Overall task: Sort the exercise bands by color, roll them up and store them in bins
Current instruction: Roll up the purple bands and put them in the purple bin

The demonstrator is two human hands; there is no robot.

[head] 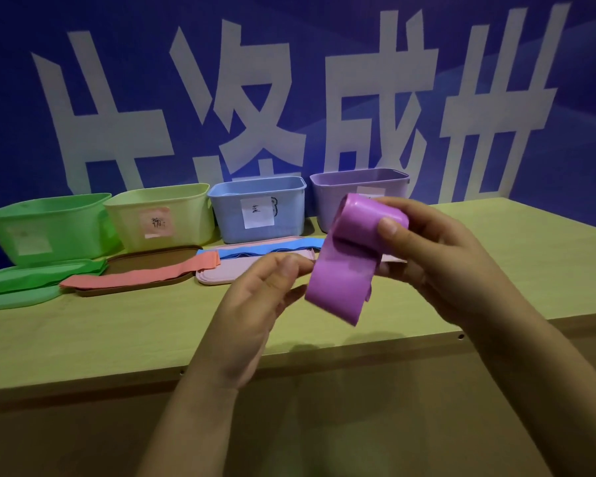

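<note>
Presently: right hand point(437, 256) grips rolled end of purple band point(344, 266), held above table point(117, 332); left hand point(255, 304) pinches its hanging edge.

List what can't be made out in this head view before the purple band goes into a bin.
- Purple bin: its label and front are covered by the purple band and the right hand.
- Bin contents: the walls of the green bin, yellow bin and blue bin hide them.
- Green bin's label: too faint to read.
- Left hand: motion blur hides whether its fingertips touch the band.
</note>
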